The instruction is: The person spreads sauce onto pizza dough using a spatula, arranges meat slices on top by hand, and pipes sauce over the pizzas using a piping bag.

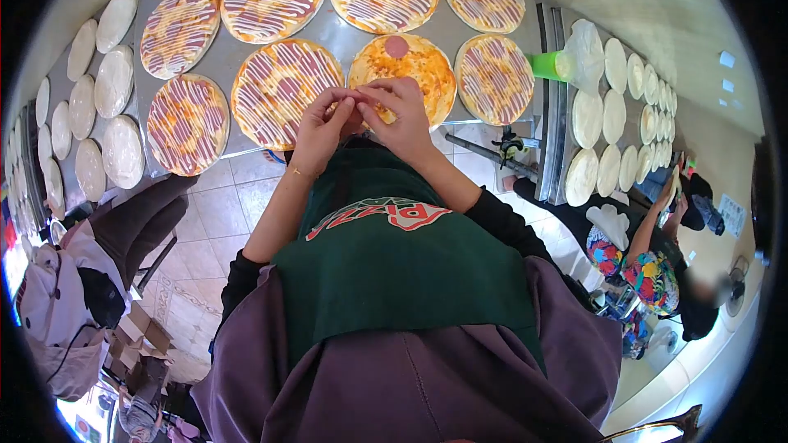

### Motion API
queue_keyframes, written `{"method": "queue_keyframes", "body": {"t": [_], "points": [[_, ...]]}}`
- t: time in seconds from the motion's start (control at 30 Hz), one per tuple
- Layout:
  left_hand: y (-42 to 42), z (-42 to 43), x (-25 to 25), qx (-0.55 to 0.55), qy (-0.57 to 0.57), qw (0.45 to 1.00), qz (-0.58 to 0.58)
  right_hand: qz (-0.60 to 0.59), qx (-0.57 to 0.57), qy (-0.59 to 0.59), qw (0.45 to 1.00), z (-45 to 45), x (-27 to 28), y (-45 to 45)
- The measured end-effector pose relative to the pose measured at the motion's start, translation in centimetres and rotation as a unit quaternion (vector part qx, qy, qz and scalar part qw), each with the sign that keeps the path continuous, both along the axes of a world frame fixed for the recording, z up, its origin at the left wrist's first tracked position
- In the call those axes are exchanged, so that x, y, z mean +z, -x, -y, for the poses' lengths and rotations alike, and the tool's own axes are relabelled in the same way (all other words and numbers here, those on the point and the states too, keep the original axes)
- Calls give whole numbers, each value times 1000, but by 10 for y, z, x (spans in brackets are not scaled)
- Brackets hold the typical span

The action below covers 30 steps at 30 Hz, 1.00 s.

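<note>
My left hand (327, 121) and my right hand (400, 117) meet at the fingertips over the table's front edge. Both pinch thin pink slices of meat (353, 121), partly hidden by the fingers. Just behind them lies a pizza (427, 66) with melted orange cheese and one round pink slice (396, 47) near its far edge. To its left is a pizza (275, 90) covered in pink slices and white stripes of sauce. A similar striped pizza (494, 79) lies to the right.
More striped pizzas (187, 123) fill the metal table (332, 33). A green cup (554, 66) stands at its right edge by a plastic bag (583, 53). Pale dough rounds (586, 119) cover side tables. People stand at right (657, 271) and left (66, 303).
</note>
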<state>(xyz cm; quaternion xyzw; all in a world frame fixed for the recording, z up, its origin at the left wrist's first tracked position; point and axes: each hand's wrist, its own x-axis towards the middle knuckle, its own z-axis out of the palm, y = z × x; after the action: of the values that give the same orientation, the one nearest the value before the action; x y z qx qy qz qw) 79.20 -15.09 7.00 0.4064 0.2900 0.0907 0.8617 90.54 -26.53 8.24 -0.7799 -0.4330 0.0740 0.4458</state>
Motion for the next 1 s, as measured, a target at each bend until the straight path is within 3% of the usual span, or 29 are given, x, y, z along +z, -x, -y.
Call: {"method": "queue_keyframes", "body": {"t": [0.13, 0.27, 0.33, 0.37, 0.43, 0.47, 0.57, 0.63, 0.67, 0.73, 0.83, 1.0], "points": [[-10, 6, 9, -6, 42, 999, -13, 70, -22, 11, 997, 11, -5, -3], [-16, 11, 13, 6, 81, 997, -9, 63, -19, 21, 998, 21, 2, -7], [-18, 14, 13, 1, 64, 998, -19, -42, -6, -27, 999, 29, 0, -10], [-20, 16, 12, -1, 45, 999, -30, -41, -8, -28, 999, 34, 2, -12], [-20, 18, 0, -8, 16, 999, -41, -188, -65, -20, 980, 46, 7, -19], [-20, 18, -5, -13, -13, 999, -51, -187, -66, -21, 980, 52, 5, -27], [-20, 15, -2, -28, 8, 997, -65, -127, -151, -5, 980, 69, -15, -66], [-20, 15, -4, -34, 7, 998, -61, 48, -191, 50, 979, 76, -23, -91], [-21, 14, -3, -38, 5, 998, -57, 48, -193, 49, 979, 74, -23, -98], [-23, 16, -1, -31, 5, 998, -57, 239, -199, 110, 944, 75, -24, -105], [-25, 15, 2, -33, 1, 998, -58, 242, -141, 182, 943, 85, -39, -101], [-24, 13, 3, -47, -2, 997, -63, 195, -114, 184, 957, 98, -46, -85]]}}
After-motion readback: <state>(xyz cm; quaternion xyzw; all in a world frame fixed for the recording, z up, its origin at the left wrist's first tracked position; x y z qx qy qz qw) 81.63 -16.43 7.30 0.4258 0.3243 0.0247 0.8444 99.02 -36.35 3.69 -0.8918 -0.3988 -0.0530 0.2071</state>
